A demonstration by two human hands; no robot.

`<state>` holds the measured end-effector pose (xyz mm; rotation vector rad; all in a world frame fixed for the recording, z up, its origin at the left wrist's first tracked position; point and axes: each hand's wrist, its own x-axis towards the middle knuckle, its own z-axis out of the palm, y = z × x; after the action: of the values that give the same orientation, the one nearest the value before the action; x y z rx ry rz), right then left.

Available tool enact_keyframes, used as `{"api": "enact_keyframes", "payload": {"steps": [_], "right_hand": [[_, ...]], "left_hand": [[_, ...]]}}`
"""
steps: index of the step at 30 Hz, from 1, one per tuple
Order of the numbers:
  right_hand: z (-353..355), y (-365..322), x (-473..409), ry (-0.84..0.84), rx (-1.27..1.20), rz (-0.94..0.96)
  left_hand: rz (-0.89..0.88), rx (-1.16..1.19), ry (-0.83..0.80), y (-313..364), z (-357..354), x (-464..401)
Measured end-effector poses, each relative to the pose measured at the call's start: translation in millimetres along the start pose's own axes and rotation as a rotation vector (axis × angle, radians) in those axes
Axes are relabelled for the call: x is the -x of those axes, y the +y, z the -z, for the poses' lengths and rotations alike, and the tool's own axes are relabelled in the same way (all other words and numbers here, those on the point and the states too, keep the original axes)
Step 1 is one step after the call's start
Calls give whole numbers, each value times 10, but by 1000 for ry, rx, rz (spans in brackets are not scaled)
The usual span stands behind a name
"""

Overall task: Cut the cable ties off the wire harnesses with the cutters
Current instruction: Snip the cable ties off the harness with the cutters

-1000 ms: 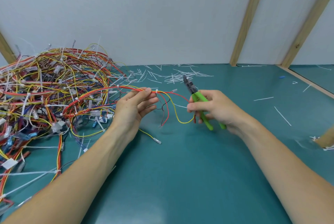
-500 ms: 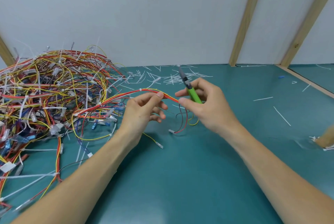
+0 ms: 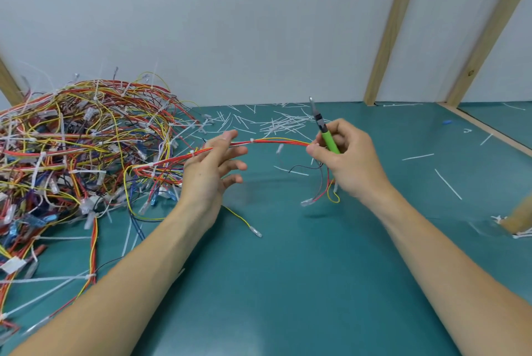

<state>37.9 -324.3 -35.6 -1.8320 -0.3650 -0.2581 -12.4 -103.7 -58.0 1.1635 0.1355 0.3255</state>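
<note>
Harness (image 3: 270, 142) now runs taut between the hands, stretched since a moment ago, baring a white tie (image 3: 252, 140) for cutting. Left hand (image 3: 211, 167) has loosened, fingers (image 3: 234, 150) spread, thin wires across them. Right hand (image 3: 344, 155) pinches the far end and grips the green-handled cutters (image 3: 324, 132), upright. Stiff clipped ties (image 3: 283, 122) litter the matte surface (image 3: 288, 283) beyond.

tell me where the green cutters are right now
In the head view, right of centre: the green cutters are gripped in the right hand, tip pointing up toward the wall, beside the end of the wire harness.
</note>
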Motion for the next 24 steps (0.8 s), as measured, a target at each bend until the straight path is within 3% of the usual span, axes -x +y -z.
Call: {"api": "enact_keyframes", "payload": {"steps": [7, 10, 14, 19, 24], "right_hand": [[65, 142, -80, 236, 104, 9], [151, 139, -134, 338, 113, 6], [189, 134, -125, 410, 195, -20], [209, -2, -63, 529, 326, 151], [219, -176, 22, 629, 296, 401]], "left_hand": [[89, 127, 74, 65, -5, -18], [58, 107, 116, 67, 1, -29], [-31, 20, 55, 17, -32, -18], [-168, -103, -51, -14, -66, 28], [-260, -247, -134, -51, -118, 57]]}}
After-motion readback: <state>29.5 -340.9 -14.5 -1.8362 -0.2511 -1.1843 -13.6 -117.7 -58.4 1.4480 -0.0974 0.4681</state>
